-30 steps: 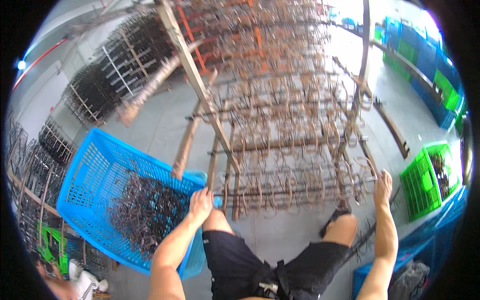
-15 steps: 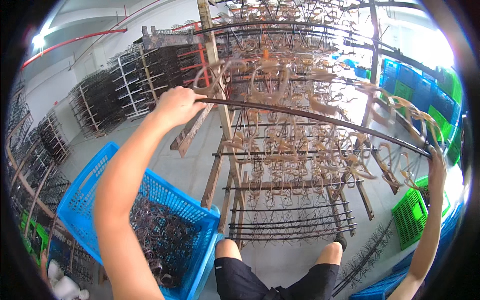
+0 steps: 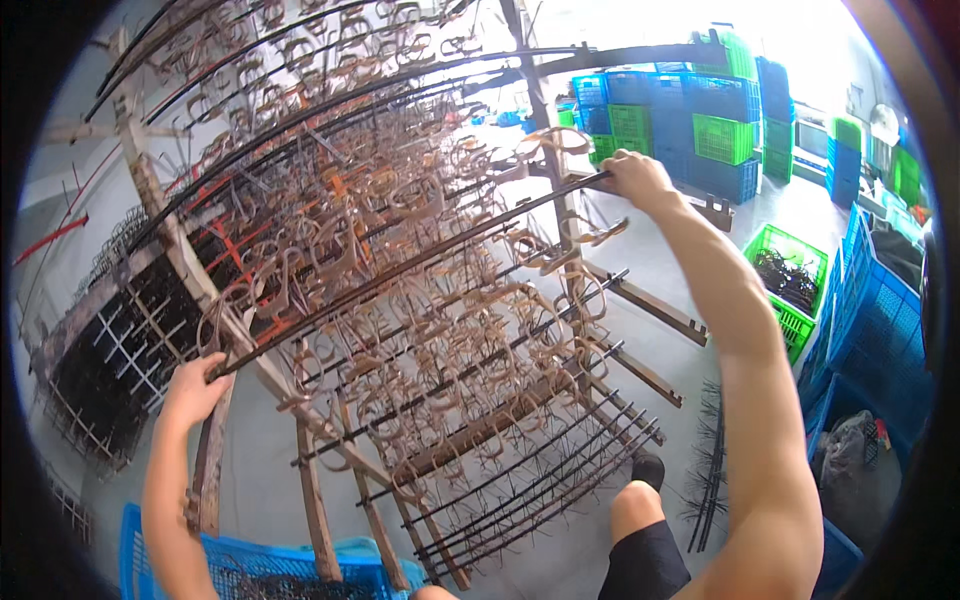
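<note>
I hold a long black rod [image 3: 420,258] hung with brown spectacle frames, one hand at each end. My left hand [image 3: 192,388] is shut on its left end, low at the left beside a slanted wooden post [image 3: 210,450]. My right hand [image 3: 636,178] is shut on its right end, raised at the upper right. The rod lies across a tall wooden drying rack [image 3: 400,330] filled with several more rods of brown frames.
A blue basket [image 3: 250,572] of dark parts stands on the floor at the bottom left. Stacked blue and green crates [image 3: 700,130] fill the back right, and a green crate [image 3: 790,285] sits on the floor. Loose black rods [image 3: 712,480] lie beside my knee [image 3: 640,500].
My head has turned right and up. The rod has swung so that my left hand is now low at the left and my right hand high at the upper right.
</note>
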Available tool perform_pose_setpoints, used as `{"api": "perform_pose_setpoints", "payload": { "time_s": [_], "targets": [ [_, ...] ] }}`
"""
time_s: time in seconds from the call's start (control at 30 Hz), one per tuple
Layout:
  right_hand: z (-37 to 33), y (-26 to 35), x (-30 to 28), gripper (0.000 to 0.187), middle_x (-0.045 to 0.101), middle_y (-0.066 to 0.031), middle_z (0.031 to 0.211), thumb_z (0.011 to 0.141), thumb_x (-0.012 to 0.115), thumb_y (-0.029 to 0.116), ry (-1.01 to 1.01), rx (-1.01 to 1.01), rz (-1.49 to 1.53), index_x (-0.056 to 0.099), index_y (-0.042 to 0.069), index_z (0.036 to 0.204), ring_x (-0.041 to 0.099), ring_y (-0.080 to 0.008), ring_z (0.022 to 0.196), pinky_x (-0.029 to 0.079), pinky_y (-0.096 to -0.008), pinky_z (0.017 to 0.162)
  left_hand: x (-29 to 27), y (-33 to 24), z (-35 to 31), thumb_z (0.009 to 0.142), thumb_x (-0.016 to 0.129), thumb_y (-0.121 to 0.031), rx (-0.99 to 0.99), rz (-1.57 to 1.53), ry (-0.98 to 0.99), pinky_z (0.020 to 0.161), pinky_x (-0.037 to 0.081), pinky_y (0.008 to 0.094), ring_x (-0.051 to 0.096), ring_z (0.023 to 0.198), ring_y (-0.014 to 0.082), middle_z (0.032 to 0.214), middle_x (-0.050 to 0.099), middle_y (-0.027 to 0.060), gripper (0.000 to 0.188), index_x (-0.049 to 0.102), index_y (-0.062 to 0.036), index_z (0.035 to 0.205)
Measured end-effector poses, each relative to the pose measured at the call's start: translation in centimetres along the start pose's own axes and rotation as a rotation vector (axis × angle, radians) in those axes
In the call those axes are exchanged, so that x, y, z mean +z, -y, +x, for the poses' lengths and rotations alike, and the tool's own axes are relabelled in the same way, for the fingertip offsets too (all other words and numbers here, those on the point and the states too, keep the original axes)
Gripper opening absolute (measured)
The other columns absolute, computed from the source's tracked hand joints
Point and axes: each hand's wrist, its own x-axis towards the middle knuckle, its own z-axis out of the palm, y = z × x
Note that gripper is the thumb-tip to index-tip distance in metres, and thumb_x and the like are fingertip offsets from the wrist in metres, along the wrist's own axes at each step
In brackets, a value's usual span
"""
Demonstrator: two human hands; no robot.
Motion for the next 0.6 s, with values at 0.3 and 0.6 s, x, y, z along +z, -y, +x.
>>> {"api": "perform_pose_setpoints", "payload": {
  "time_s": [0.3, 0.6],
  "targets": [
    [2.3, 0.9, 1.4, 0.040, 0.061, -0.0168, 0.085, 0.078, 0.064, 0.012, 0.110, -0.010, 0.414, 0.053, 0.011, 0.116, 0.061, -0.0312, 0.084, 0.048, -0.0400, 0.075, -7.2, -7.6, -0.2, 0.093, 0.047, -0.022, -0.112, -0.313, -0.437, 0.049, 0.038, 0.0196, 0.046, 0.061, 0.0039, 0.080, 0.056, -0.0005, 0.018, 0.057, -0.0079, 0.095],
    [13.7, 5.4, -12.4, 0.063, 0.056, -0.0182, 0.115, 0.092, 0.036, 0.048, 0.120, 0.536, 2.005, 0.043, -0.006, 0.124, 0.053, -0.0284, 0.105, 0.039, -0.0381, 0.094, -10.7, -3.1, 10.3, 0.085, 0.043, -0.057, -0.551, -0.912, -0.264, 0.097, 0.033, 0.0382, 0.049, 0.111, 0.0287, 0.129, 0.046, 0.0196, 0.082, 0.030, 0.0062, 0.135]
  ]
}}
